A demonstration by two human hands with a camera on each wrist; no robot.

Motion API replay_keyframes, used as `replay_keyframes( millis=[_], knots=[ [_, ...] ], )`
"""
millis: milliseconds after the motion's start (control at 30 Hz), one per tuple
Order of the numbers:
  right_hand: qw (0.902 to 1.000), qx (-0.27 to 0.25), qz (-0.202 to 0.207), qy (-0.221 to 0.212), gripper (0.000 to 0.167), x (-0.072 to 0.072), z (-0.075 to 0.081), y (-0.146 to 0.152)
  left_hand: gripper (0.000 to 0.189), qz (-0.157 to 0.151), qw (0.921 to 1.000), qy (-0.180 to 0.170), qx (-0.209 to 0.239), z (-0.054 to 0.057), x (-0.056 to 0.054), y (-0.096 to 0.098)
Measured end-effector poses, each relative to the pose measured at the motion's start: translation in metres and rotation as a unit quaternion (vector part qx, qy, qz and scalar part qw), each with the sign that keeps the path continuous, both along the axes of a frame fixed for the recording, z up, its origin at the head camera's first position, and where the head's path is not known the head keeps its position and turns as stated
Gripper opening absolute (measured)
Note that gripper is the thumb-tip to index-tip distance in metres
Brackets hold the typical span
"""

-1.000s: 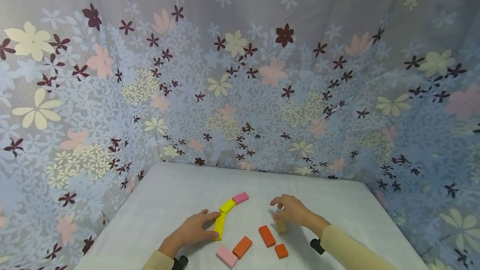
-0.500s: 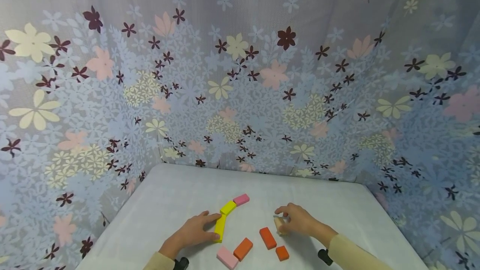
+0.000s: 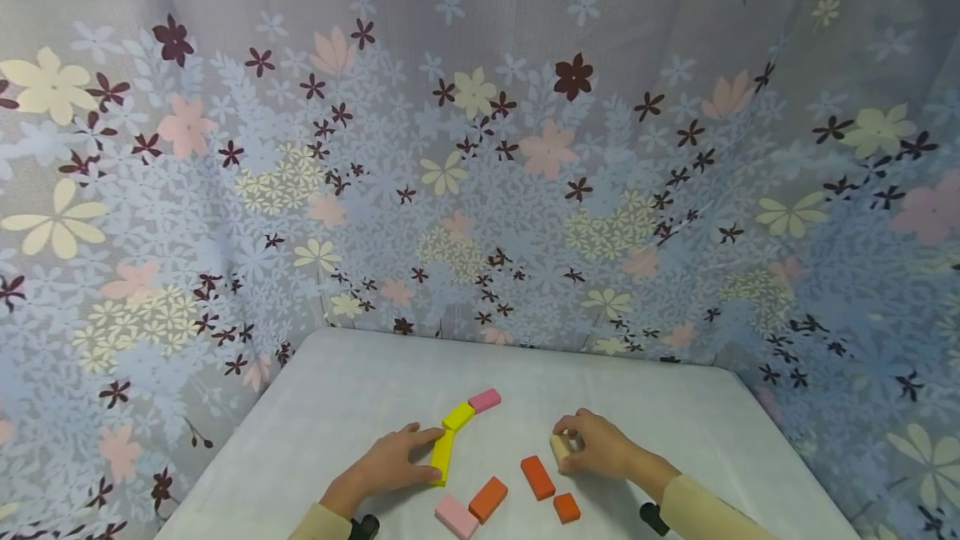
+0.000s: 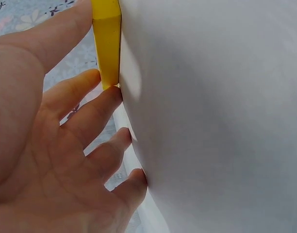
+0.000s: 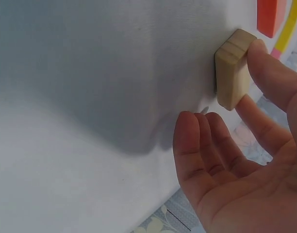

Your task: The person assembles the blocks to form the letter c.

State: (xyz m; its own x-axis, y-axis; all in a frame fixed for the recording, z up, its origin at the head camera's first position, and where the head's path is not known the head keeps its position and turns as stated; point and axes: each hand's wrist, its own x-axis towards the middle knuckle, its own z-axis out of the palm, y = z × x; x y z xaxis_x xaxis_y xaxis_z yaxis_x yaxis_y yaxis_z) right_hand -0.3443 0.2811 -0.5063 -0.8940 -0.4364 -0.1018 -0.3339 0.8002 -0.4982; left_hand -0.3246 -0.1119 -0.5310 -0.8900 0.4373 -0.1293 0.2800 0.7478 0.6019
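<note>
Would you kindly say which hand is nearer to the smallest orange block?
The right hand, just beyond the smallest orange block, pinching the wooden block. The left hand is farther, off to the left, touching the longer yellow block.

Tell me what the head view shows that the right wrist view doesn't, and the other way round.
Only the head view shows the left hand, the light pink block and both sleeves. Only the right wrist view shows the palm side of the right hand. Both show that hand pinching the wooden block, plus a red-orange block, a yellow block, the white table and the floral cloth.
</note>
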Motion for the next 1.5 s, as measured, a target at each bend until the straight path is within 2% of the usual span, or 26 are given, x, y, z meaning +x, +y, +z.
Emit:
replay_keyframes(
  millis=[333, 633, 933, 1167, 1500],
  knots=[
    [0.9984, -0.048, -0.009, -0.027, 0.048, 0.0, -0.002, -0.003, 0.066, 0.001, 1.0, 0.002, -0.004, -0.001, -0.001, -0.001],
    [0.9973, -0.065, -0.019, -0.028, 0.052, 0.003, -0.002, -0.006, 0.066, 0.006, 1.0, -0.001, 0.001, -0.001, -0.001, -0.002],
    [0.9919, -0.1, -0.049, -0.062, 0.04, 0.001, 0.002, -0.009, 0.067, 0.009, 0.9999, -0.007, -0.001, 0.0, -0.001, -0.001],
    [0.9905, -0.12, -0.043, -0.051, 0.042, -0.004, 0.004, -0.012, 0.066, 0.0, 1.0, -0.003, 0.006, 0.001, 0.0, -0.002],
    [0.9863, -0.123, -0.109, -0.014, 0.041, -0.017, 0.003, -0.022, 0.066, 0.0, 1.0, 0.001, 0.006, -0.002, -0.003, -0.003]
  ],
)
